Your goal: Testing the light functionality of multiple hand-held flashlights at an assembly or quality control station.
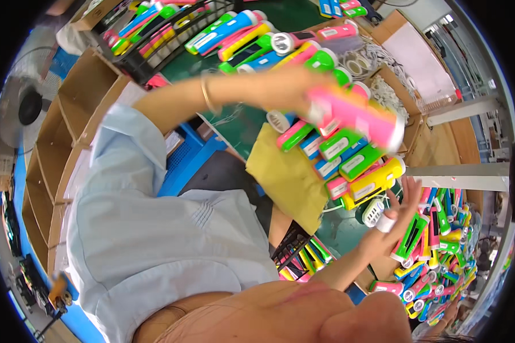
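Note:
My left hand [303, 88], blurred by motion, comes across from the left with a bracelet on its wrist. It is closed on a pink flashlight [357, 117] with a white end; something yellow shows behind it. Beneath lies a row of flashlights in green, blue and pink, with a yellow flashlight [377, 182] nearest my right hand [403, 208]. That hand is raised with its fingers apart and holds nothing I can see. A white wrap covers one of its digits. Beside it, a white power strip [373, 212] lies on the green table [234, 123].
More flashlights lie along the table's far side, near a black basket [197, 31]. A cardboard box [392, 86] holds white cords. Yellow paper [286, 177] covers the near table edge. A large heap of flashlights [435, 251] fills the right. Grey posts and cardboard compartments [57, 154] flank the workplace.

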Motion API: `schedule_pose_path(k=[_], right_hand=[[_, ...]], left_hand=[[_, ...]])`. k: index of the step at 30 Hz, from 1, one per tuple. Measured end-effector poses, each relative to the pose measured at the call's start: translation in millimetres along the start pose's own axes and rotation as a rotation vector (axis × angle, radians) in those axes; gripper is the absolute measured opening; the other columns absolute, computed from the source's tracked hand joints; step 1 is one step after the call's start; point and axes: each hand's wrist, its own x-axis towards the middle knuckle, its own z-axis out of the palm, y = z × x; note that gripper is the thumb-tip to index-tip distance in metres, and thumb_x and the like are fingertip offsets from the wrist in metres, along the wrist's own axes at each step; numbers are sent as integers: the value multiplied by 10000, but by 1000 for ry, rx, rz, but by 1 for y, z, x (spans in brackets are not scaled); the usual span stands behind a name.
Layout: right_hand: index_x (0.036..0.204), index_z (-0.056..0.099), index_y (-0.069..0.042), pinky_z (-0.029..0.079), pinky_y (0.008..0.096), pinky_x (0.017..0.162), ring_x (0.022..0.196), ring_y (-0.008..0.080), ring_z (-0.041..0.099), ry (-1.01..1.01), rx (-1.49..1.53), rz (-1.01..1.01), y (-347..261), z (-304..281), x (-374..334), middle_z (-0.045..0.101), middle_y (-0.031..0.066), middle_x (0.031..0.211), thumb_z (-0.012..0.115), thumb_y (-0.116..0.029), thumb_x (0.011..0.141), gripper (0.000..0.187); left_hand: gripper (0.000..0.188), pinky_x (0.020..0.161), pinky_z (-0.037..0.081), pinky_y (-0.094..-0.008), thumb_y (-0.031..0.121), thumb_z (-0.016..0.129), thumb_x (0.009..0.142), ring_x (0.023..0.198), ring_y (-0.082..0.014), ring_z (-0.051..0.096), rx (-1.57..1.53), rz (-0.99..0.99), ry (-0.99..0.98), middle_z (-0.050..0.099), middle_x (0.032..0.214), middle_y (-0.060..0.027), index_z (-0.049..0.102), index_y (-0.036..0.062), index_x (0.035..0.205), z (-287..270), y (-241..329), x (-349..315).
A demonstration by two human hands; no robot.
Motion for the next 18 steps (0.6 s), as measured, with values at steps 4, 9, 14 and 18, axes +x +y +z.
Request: schedule_pose_path(k=[4, 9, 14, 18], right_hand=[[1011, 567, 23, 426, 261, 760, 819, 178, 538, -207, -34, 272, -16, 24, 2, 578, 89, 915, 629, -183, 759, 332], [892, 554, 13, 458, 263, 675, 689, 161, 565, 10, -58, 47, -20, 16, -1, 575, 82, 827, 596, -168, 777, 219], [1124, 449, 10, 414, 311, 834, 913, 199, 535, -132, 184, -199, -8, 26, -15, 542, 136, 1035, 675, -369, 769, 567], [1206, 393, 19, 408, 357, 920, 1063, 254, 509, -192, 158, -214, -10, 18, 9, 498, 186, 1168, 747, -183, 708, 643]], left_hand=[[568, 841, 437, -371, 345, 575, 834, 997, -294, 541, -471, -34, -412, 513, 1108, -162, 380, -11, 1232, 62, 36, -64], [836, 928, 395, -354, 665, 259, 841, 1109, -251, 485, -1144, -180, -469, 447, 1217, -182, 292, -16, 1325, 74, 33, -83], [558, 780, 473, -320, 171, 694, 693, 927, -248, 602, -290, 71, -133, 605, 1020, -105, 481, 49, 1194, 60, 47, -56], [575, 716, 456, -384, 38, 670, 661, 863, -307, 573, 368, 419, 198, 596, 932, -117, 495, 129, 1202, 14, 62, -23]])
